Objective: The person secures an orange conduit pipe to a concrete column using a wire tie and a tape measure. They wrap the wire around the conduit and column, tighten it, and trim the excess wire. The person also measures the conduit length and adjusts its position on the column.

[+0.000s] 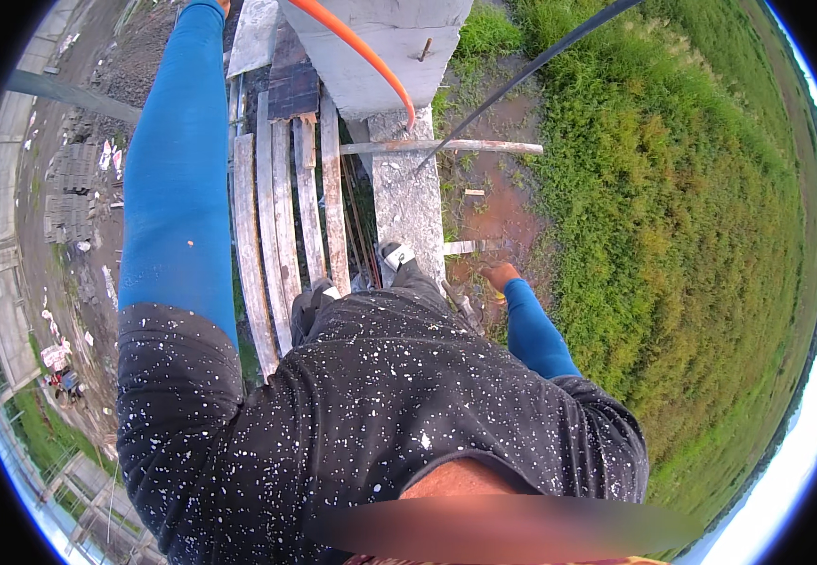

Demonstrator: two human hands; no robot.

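Note:
My left arm, in a blue sleeve, stretches far forward past the boards, and only a sliver of my left hand [226,6] shows at the top edge. Its fingers are cut off, so what it touches is hidden. My right hand [500,275] is low at my right side, beside the concrete ledge. Its fingers look curled, with a small bit of yellow just below them; the thing in it is too small to name. My feet are apart: one shoe [396,255] rests on the concrete ledge [408,198], the other by the wooden planks [281,217].
A pale concrete column [380,47] rises ahead of me. An orange hose [361,47] and a dark bar [531,71] cross near it. A wooden pole [446,147] lies across the ledge. Muddy ground and green growth [672,217] lie below right; stacked blocks [69,193] lie below left.

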